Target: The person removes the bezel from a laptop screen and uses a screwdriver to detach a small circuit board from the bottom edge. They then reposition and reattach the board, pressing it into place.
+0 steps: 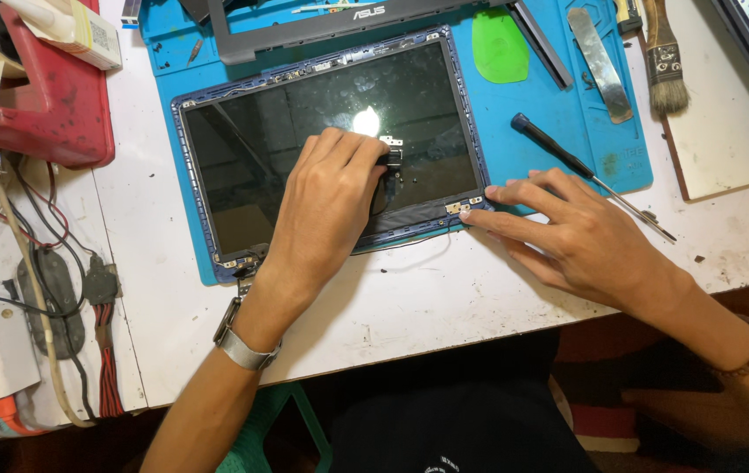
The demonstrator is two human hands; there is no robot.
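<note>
Left hand (326,206) rests on the dark glossy laptop screen panel (261,149), fingertips pinching a small black connector (391,158) near its middle. Right hand (580,236), fingers spread flat, presses the panel's lower right corner (on a blue silicone work mat (532,131)); a black-handled screwdriver (567,162) lies just beside.
</note>
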